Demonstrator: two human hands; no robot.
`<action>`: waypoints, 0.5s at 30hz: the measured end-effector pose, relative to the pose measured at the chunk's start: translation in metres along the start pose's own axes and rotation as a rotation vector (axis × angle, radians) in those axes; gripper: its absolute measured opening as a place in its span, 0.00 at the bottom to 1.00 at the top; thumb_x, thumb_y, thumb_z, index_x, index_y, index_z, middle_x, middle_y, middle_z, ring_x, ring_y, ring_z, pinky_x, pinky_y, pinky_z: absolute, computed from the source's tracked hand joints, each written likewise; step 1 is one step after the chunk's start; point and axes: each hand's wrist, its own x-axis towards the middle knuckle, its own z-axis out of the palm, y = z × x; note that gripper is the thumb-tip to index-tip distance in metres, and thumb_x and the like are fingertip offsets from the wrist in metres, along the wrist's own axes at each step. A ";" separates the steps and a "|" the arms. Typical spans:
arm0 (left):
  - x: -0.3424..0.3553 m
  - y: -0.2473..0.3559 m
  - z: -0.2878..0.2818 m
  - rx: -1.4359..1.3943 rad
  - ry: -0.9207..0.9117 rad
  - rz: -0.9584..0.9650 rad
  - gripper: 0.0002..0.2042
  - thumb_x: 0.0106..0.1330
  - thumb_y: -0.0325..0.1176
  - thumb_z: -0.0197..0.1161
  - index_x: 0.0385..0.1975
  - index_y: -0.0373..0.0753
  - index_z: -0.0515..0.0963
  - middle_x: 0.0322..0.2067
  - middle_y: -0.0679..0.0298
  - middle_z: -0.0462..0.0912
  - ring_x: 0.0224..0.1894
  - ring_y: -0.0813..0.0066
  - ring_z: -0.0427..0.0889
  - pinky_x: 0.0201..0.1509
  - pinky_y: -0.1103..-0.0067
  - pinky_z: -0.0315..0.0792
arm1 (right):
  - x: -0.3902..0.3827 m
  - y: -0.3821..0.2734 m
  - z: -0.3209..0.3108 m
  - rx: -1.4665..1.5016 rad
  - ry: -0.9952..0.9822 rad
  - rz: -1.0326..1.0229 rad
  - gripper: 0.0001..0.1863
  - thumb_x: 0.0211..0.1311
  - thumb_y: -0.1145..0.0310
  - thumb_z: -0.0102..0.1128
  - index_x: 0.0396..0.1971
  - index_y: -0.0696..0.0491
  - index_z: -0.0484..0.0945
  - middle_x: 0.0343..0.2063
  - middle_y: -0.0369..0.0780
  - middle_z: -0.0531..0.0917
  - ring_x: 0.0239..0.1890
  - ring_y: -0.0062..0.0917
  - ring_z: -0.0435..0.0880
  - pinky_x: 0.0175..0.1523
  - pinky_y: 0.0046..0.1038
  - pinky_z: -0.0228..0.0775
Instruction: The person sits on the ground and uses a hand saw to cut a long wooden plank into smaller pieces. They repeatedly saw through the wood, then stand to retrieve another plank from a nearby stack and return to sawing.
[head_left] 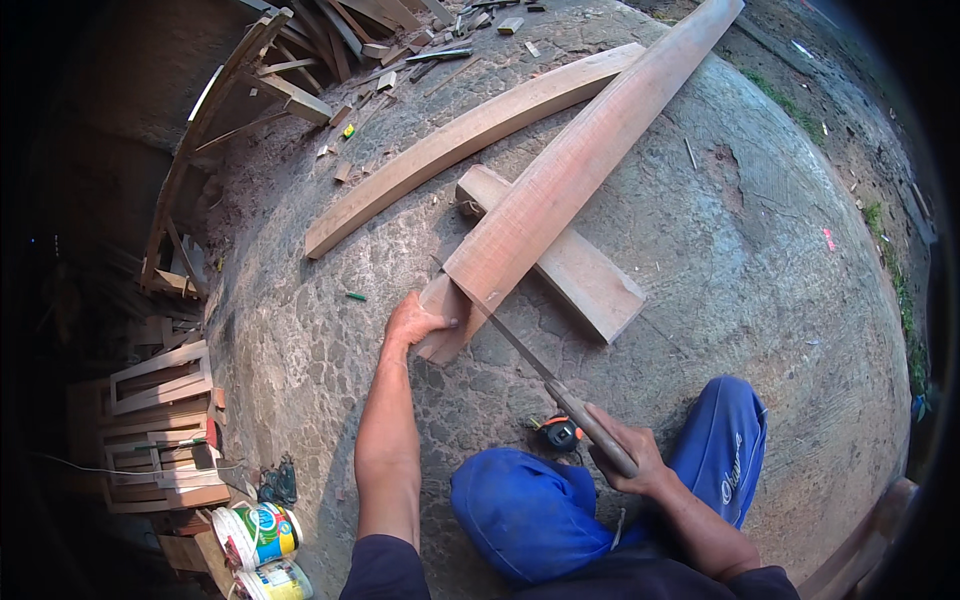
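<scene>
A long reddish timber (570, 175) lies diagonally over a shorter thick block (595, 285) on concrete. My left hand (420, 322) grips a piece of wood (448, 338) at the timber's near end, fingers wrapped on it. My right hand (630, 455) holds the long wooden handle (585, 420) of a bladed tool, whose narrow blade (520, 345) reaches up to that near end, its tip partly showing past the wood. An orange-and-black tape measure (560, 433) lies beside my blue-clad knee (515, 510), below the handle.
A curved beam (400, 185) lies behind the timber. Wood scraps (385, 80) and a leaning curved frame (185, 170) are at upper left. Stacked wooden frames (160, 380) and printed buckets (255, 535) stand at left. A small green object (355, 296) lies on the concrete, which meets dirt at right.
</scene>
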 end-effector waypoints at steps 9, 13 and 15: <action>-0.027 0.003 0.023 0.247 0.238 -0.017 0.19 0.71 0.36 0.58 0.58 0.35 0.76 0.55 0.47 0.85 0.56 0.49 0.84 0.63 0.61 0.74 | 0.205 0.008 0.087 -0.065 0.000 -0.028 0.36 0.55 0.71 0.66 0.69 0.52 0.72 0.39 0.54 0.86 0.43 0.53 0.86 0.46 0.42 0.80; -0.017 0.005 0.013 0.195 0.131 -0.058 0.26 0.61 0.45 0.71 0.54 0.33 0.79 0.51 0.47 0.87 0.52 0.54 0.87 0.59 0.64 0.77 | 0.150 0.014 0.063 0.047 0.047 -0.067 0.37 0.56 0.71 0.66 0.69 0.51 0.71 0.43 0.54 0.86 0.43 0.53 0.86 0.46 0.43 0.80; -0.004 0.003 0.003 0.025 0.019 -0.036 0.36 0.46 0.46 0.81 0.55 0.34 0.79 0.51 0.46 0.87 0.53 0.51 0.86 0.59 0.63 0.77 | 0.041 0.002 0.017 -0.017 0.013 -0.046 0.39 0.54 0.75 0.67 0.71 0.51 0.70 0.51 0.49 0.87 0.45 0.46 0.90 0.50 0.36 0.82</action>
